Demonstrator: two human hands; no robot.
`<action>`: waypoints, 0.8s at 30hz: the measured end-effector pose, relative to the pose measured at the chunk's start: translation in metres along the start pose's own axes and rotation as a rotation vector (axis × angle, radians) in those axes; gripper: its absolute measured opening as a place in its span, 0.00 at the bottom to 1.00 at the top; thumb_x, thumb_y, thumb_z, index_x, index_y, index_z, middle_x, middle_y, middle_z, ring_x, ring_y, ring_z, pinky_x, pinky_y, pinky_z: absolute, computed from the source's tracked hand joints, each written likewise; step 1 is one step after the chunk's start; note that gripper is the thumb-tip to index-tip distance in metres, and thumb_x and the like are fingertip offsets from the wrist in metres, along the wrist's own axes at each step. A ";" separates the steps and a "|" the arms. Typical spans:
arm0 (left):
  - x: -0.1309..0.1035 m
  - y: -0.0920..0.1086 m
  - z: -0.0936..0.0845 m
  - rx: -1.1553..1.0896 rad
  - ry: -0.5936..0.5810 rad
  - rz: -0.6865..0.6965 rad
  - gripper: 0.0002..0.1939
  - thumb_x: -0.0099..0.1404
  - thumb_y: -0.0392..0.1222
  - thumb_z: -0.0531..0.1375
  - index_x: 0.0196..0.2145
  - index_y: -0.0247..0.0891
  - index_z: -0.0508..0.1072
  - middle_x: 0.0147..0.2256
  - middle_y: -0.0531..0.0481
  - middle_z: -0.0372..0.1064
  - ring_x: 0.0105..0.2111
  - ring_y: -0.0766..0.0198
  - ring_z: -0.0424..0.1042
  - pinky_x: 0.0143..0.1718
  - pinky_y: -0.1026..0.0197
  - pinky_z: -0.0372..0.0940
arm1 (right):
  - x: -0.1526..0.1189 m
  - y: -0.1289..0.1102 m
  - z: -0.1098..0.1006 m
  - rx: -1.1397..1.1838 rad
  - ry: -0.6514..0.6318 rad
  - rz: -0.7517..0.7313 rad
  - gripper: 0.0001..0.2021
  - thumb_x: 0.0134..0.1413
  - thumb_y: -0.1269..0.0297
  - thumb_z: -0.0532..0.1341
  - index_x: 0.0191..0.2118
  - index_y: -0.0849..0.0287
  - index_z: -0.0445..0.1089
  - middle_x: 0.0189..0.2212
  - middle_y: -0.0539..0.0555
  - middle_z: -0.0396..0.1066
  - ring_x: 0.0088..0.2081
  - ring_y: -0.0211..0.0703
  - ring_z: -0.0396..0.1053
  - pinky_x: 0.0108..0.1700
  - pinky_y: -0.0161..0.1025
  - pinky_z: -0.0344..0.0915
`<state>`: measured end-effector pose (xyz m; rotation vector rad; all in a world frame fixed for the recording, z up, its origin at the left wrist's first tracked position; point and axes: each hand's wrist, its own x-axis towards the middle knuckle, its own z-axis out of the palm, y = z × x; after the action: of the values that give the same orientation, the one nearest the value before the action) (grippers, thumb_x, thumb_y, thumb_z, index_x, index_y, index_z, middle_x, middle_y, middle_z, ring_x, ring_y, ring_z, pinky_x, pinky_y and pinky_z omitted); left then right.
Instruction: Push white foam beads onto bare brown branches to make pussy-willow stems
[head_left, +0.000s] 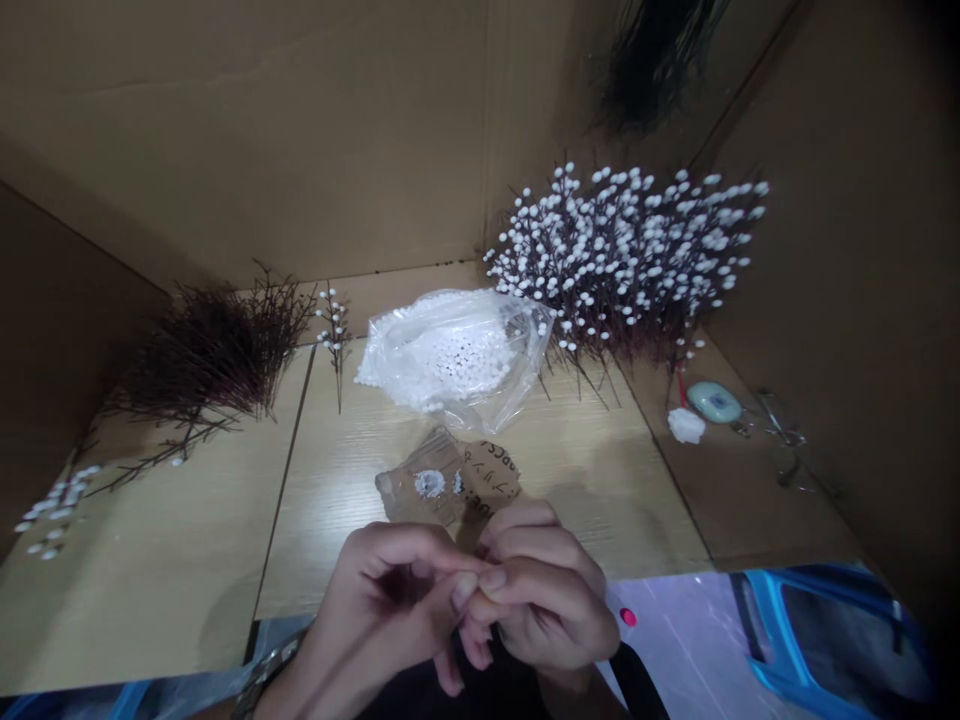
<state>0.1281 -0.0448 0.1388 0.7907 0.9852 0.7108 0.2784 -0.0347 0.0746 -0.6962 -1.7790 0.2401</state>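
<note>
Close together at the table's front edge, my left hand point(405, 590) and my right hand point(551, 585) pinch with thumbs and fingertips meeting. Whatever lies between the fingertips is hidden or too small to make out. Just beyond them is a torn piece of brown cardboard point(487, 475) with handwriting and a whitish smear on it. Farther back sits a clear plastic bag point(525, 390) of small white beads point(457, 355). A single dark stem with white berries point(335, 325) lies left of the bag.
Bare dark stems point(217, 350) are heaped at the left, with white-berried sprigs point(60, 510) near the left edge. A large pile of white-berried stems point(630, 250) fills the back right. A pale green oval object point(714, 402) lies at right. Cardboard walls point(300, 130) enclose the table.
</note>
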 end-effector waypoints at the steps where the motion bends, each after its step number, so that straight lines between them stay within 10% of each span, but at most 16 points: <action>1: 0.001 0.000 0.000 -0.010 -0.023 0.007 0.10 0.64 0.45 0.67 0.30 0.34 0.80 0.21 0.49 0.76 0.20 0.67 0.76 0.18 0.73 0.71 | 0.001 0.001 -0.001 0.000 -0.002 -0.001 0.08 0.58 0.67 0.68 0.43 0.52 0.75 0.36 0.53 0.74 0.34 0.42 0.72 0.33 0.43 0.77; 5: 0.004 -0.001 -0.001 -0.047 -0.051 0.012 0.10 0.64 0.44 0.67 0.29 0.34 0.80 0.22 0.49 0.76 0.19 0.68 0.76 0.19 0.74 0.71 | 0.004 0.002 -0.003 0.006 0.011 0.002 0.08 0.59 0.66 0.67 0.45 0.52 0.75 0.37 0.53 0.74 0.34 0.42 0.72 0.33 0.44 0.77; 11: 0.003 0.001 0.001 -0.094 -0.072 0.008 0.10 0.64 0.44 0.67 0.30 0.34 0.81 0.22 0.49 0.76 0.20 0.69 0.77 0.19 0.75 0.71 | 0.003 -0.005 0.011 0.240 0.407 0.093 0.04 0.64 0.70 0.61 0.42 0.64 0.73 0.29 0.52 0.70 0.30 0.38 0.68 0.28 0.37 0.74; 24: 0.002 0.003 0.004 -0.083 -0.106 -0.003 0.11 0.66 0.44 0.66 0.32 0.33 0.82 0.23 0.48 0.76 0.21 0.70 0.75 0.20 0.76 0.71 | 0.001 -0.002 0.014 0.211 0.429 0.072 0.06 0.66 0.68 0.61 0.44 0.61 0.73 0.30 0.51 0.70 0.29 0.37 0.67 0.28 0.37 0.75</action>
<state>0.1319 -0.0423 0.1415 0.7463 0.8559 0.6958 0.2646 -0.0330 0.0722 -0.6075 -1.3004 0.2972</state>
